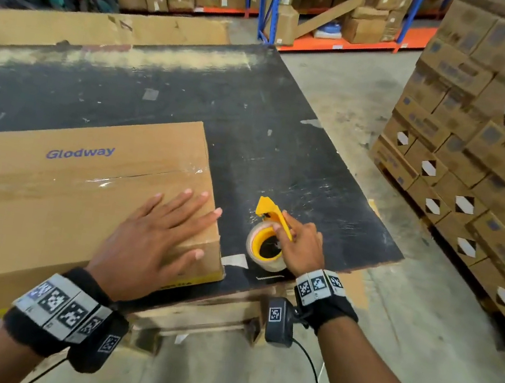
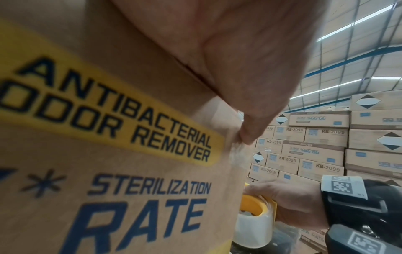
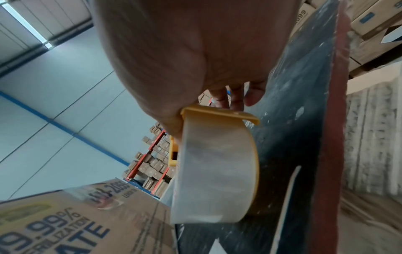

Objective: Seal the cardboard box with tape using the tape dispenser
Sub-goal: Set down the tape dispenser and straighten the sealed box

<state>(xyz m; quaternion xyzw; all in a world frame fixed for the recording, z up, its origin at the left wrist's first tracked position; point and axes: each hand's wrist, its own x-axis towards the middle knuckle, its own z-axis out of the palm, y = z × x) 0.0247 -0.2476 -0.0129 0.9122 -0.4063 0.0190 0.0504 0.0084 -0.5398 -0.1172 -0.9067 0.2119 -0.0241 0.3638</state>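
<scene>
Cardboard box (image 1: 75, 199) lies flat on dark worktop (image 1: 284, 137), clear tape shining along its top seam. Left hand (image 1: 154, 236) rests flat on box top near right corner, fingers straight and spread, holding nothing. Yellow tape dispenser (image 1: 267, 235) with clear tape roll sits on worktop just right of box. Right hand (image 1: 301, 250) grips dispenser, fingers curled round its yellow handle. Stacked cartons (image 1: 478, 142) stand well right of box.

left hand (image 1: 154, 236) flat, fingers spread | right hand (image 1: 301, 247) curled, gripping
</scene>
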